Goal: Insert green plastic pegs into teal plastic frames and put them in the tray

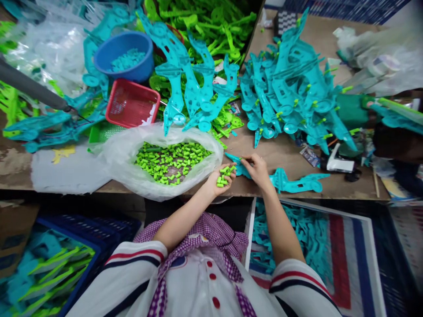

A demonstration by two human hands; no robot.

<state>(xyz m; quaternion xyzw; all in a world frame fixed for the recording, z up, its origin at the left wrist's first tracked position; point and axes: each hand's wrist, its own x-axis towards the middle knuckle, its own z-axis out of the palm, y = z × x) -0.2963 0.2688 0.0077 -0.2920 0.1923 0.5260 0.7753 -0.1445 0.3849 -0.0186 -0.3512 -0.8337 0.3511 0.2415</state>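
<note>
My left hand (220, 179) is cupped palm up at the table's front edge, holding a small heap of green plastic pegs (224, 174). My right hand (257, 170) rests beside it, fingertips pinching at the near end of a teal plastic part (291, 181) that lies flat on the table. A clear plastic bag (132, 171) full of the same green pegs (170, 160) sits open just left of my left hand.
A pile of teal parts fitted with green pegs (291, 88) lies behind my right hand. More teal parts (191, 83), a red basket (131, 104), a blue bowl (124, 55) and green parts (205, 22) crowd the back. A woven sack (330, 246) with teal parts stands below right.
</note>
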